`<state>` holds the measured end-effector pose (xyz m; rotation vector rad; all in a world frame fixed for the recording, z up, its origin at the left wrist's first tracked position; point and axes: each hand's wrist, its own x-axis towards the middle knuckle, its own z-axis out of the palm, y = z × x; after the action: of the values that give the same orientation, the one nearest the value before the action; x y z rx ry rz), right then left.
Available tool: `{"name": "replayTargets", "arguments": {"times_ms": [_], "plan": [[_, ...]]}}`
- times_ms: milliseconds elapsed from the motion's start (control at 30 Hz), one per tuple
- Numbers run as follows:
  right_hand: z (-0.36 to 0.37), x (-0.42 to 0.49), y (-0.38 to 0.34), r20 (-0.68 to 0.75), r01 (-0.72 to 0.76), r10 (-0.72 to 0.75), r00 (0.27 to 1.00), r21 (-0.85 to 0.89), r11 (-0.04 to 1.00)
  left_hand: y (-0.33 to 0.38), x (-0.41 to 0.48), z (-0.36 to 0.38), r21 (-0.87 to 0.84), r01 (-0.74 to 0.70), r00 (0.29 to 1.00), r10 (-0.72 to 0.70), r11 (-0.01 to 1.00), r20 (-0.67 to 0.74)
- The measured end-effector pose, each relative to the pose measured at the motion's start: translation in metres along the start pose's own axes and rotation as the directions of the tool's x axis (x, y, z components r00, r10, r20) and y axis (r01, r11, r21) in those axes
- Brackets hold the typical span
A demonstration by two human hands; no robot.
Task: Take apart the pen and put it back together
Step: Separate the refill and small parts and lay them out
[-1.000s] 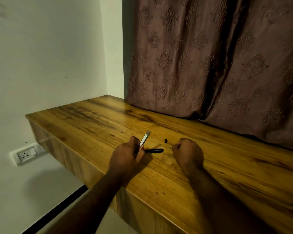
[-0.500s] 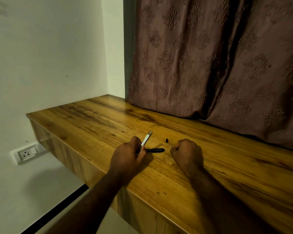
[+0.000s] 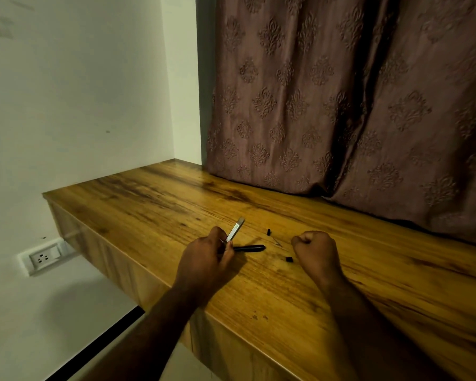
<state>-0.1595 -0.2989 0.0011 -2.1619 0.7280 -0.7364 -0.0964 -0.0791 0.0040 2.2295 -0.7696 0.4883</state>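
My left hand [image 3: 208, 253] is shut on a silver-grey pen barrel [image 3: 235, 229], which sticks up and away from the fingers. Just right of that hand a black pen part [image 3: 249, 248] lies flat on the wooden desk [image 3: 154, 204]. A small black piece [image 3: 268, 231] rests farther back, a thin spring or wire [image 3: 277, 241] beside it, and another small black piece [image 3: 288, 259] lies just left of my right hand [image 3: 315, 250]. The right hand is curled into a fist on the desk; nothing shows in it.
A brown patterned curtain [image 3: 341, 105] hangs down onto the back of the desk. A white wall stands at the left, with a socket [image 3: 43, 257] below desk level. The desk's front edge runs diagonally under my forearms.
My right hand has drawn back to the right, which uncovers a small black piece on the desk beside it. The left hand still holds the silver barrel.
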Motion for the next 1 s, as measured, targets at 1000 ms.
{"name": "replayTargets", "arguments": {"times_ms": [1000], "plan": [[0.009,-0.026,-0.033,0.266,-0.085,-0.114,0.957,0.634,0.769,-0.017,0.002,0.011,0.009,-0.247,0.969,0.247,0.969,0.003]]}}
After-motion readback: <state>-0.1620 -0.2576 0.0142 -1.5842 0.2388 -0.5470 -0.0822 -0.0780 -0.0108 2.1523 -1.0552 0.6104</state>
